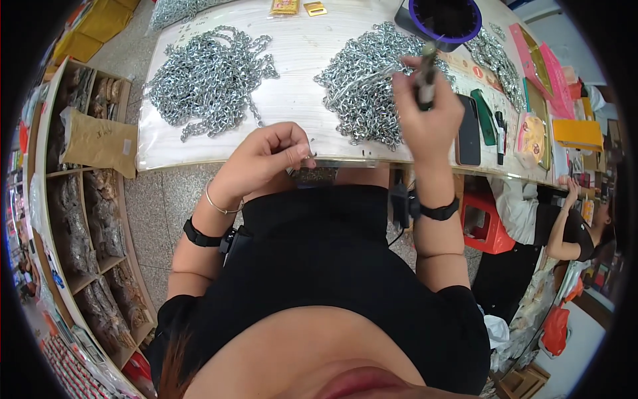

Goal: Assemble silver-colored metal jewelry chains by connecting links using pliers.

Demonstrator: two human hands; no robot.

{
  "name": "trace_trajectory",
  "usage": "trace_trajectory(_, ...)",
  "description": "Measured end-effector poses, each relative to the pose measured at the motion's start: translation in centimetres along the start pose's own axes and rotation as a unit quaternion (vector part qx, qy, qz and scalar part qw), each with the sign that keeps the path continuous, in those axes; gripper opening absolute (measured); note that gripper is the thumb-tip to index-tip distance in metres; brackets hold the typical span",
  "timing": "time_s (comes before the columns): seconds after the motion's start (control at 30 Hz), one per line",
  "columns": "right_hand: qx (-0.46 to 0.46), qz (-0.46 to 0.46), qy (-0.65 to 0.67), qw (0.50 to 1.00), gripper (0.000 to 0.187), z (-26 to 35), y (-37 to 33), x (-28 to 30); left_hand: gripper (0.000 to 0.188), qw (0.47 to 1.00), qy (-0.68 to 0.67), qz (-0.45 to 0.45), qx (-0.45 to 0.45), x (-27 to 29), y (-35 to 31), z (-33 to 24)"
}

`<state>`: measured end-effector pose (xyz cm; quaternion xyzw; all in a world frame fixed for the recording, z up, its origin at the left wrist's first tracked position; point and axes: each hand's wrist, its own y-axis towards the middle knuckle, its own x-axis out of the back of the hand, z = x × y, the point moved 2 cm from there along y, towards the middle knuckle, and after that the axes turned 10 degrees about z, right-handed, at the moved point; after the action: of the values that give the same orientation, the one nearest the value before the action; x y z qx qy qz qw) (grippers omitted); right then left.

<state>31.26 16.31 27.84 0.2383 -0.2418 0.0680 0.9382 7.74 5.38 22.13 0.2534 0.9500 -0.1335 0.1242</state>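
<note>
Dark tool (424,92) gripped, R hand (428,120); L hand (269,158) pinched shut nr chain (206,83).

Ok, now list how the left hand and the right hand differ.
The left hand is curled, seemingly pinching something too small to identify; the right hand grips a dark tool.
The left hand is at the table's near edge; the right hand appears over the right chain pile.
A thin bracelet circles the left hand's wrist; none shows on the right hand's.
Both wrists wear black straps.
</note>
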Motion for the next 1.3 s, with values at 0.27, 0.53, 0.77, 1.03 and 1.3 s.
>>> trace_trajectory(0.27,-0.142,0.321,0.181,0.919,0.022,0.7,-4.0,-2.8,0.013,0.995,0.013,-0.066,-0.068,0.0,0.7,-0.1)
trace_trajectory(0.53,-0.171,0.324,0.260,0.894,0.021,0.2,-5.4,-5.0,0.016,0.982,0.131,-0.107,-0.087,-0.5,0.3,-0.4)
trace_trajectory(0.77,0.037,0.259,0.120,0.958,0.040,1.2,-4.4,-4.6,0.024,0.984,0.126,-0.091,-0.083,0.1,0.2,0.3)
trace_trajectory(1.03,0.294,0.217,-0.085,0.927,0.061,3.0,-3.9,-6.0,0.023,0.993,-0.078,-0.059,-0.068,-0.9,-0.3,0.1)
trace_trajectory(1.3,0.270,0.231,-0.058,0.933,0.063,2.1,-4.5,-6.8,0.032,0.984,-0.162,-0.065,-0.041,-0.5,-0.1,2.1)
